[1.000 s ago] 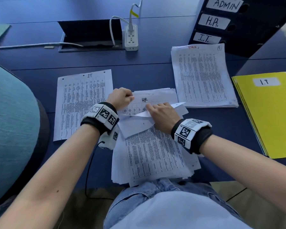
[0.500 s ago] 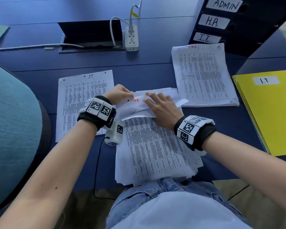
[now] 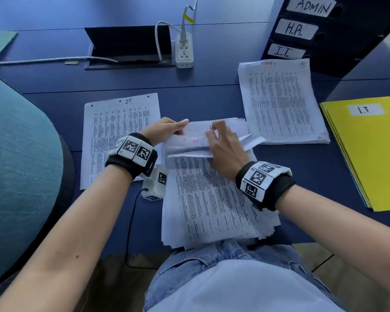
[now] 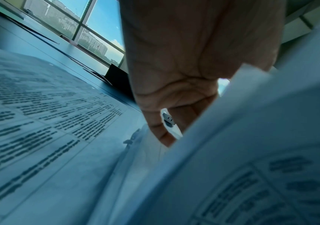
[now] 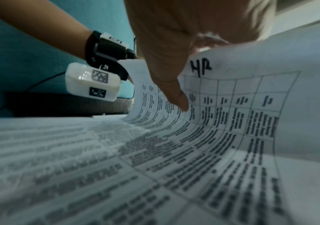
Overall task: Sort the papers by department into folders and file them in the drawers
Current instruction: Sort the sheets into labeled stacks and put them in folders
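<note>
A thick stack of printed papers lies at the desk's near edge. The far ends of its top sheets are folded back toward me. My left hand grips their left side, thumb on top. My right hand pinches the lifted edges with curled fingers. In the right wrist view the thumb lies on a bent sheet headed HR. An I.T. sheet lies to the left and an ADMIN pile to the right. Yellow folders labelled I.T. sit far right.
A dark drawer unit with labels ADMIN, H.R. and I.T. stands at the back right. A white power strip and a cable hatch sit at the back. A teal chair is on my left.
The far ends of the top sheets have been lifted and folded back toward me. My right hand went from lying flat on them to pinching their edges.
</note>
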`<state>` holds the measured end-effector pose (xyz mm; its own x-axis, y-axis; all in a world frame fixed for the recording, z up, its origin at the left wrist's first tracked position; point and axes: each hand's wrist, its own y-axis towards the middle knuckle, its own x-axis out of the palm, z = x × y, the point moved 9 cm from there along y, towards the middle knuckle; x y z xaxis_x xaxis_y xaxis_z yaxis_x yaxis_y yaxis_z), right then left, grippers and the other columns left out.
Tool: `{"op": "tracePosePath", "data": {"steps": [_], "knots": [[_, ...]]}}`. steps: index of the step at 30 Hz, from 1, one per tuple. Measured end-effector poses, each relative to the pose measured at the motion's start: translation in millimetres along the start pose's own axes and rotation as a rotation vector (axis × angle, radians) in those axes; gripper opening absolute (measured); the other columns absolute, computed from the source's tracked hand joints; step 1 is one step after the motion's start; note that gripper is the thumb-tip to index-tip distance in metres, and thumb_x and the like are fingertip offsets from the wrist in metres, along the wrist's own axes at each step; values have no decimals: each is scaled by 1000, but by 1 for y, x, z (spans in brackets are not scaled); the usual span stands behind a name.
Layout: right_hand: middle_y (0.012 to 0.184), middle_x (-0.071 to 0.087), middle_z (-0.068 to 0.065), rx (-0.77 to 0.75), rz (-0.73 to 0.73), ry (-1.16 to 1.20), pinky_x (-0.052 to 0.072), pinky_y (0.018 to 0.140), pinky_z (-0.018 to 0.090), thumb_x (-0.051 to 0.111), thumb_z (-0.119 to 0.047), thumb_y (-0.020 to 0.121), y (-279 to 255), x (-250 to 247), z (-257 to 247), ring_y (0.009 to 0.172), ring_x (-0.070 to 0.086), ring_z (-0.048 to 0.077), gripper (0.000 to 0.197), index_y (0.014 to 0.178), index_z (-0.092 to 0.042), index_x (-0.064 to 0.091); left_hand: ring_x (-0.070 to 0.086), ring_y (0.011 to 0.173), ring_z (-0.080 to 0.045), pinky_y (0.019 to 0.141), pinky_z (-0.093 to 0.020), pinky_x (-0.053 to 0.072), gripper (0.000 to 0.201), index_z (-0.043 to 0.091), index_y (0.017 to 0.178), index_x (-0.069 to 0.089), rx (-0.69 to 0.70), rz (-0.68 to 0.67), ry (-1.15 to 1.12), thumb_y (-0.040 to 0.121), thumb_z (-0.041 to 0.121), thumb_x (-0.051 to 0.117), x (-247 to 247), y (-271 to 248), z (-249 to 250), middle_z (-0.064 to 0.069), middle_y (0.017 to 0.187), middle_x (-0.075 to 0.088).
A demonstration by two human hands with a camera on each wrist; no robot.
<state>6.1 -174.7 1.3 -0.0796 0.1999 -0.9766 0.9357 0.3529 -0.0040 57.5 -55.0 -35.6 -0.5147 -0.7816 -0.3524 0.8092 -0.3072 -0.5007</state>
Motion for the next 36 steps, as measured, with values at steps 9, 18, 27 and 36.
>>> {"op": "tracePosePath", "data": {"steps": [9,18,27,36], "knots": [[121,50,12,-138,-184,-236,34,94,43,55,-4,74,-11,20,-13,111,44,27,39,113,-7,55,51,114,-23,100,-33,39,34,12,126,55,96,224,509,93,22,52,-9,15,10,-9,122,54],[121,48,7,-110,-204,-157,35,94,38,54,-10,82,-2,24,-10,108,47,23,47,126,-10,37,52,108,-23,98,-44,40,20,14,110,57,254,355,703,90,14,53,-8,9,18,-6,116,58],[150,8,14,105,-150,-5,38,98,46,56,1,77,15,17,14,120,38,34,86,146,-1,5,66,90,-31,85,-38,51,26,4,114,65,422,364,623,92,5,51,-8,-12,26,-18,107,68],[152,13,15,55,-195,-140,32,102,46,50,-2,80,8,22,13,129,30,33,75,145,-1,13,65,89,-28,85,-34,51,25,5,113,64,372,341,528,94,14,50,-11,-9,18,-16,107,68]]}}
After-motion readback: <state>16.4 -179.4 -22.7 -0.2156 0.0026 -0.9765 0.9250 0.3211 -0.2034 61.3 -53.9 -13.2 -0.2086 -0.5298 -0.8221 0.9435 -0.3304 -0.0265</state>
